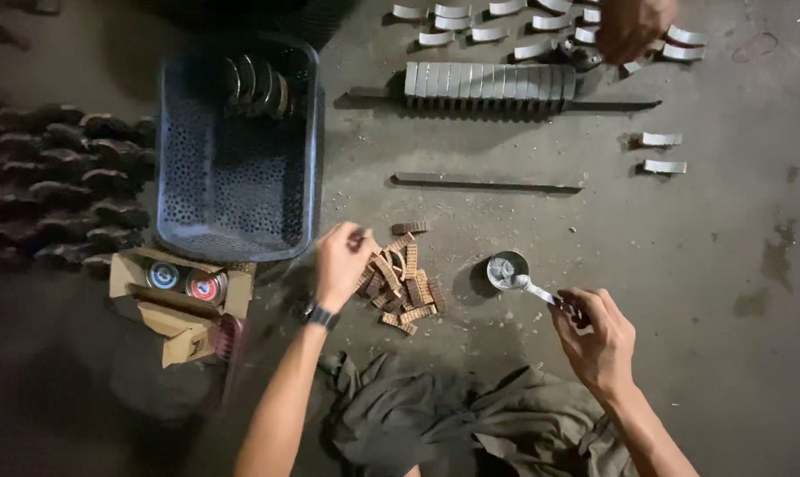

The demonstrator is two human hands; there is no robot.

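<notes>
While my left hand (342,262) is pinching one brown ribbed piece from the pile (401,287) at frame centre, my right hand (597,333), fingers closed round the spoon (541,292), is keeping its bowl level over the small tin (507,269).

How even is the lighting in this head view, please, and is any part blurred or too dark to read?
Head view: light falls on the middle, where the left hand touches the pile of small brown blocks and the right hand holds a spoon in a small tin; the left edge is dark and soft, with short shadows beside the metal pieces.
</notes>
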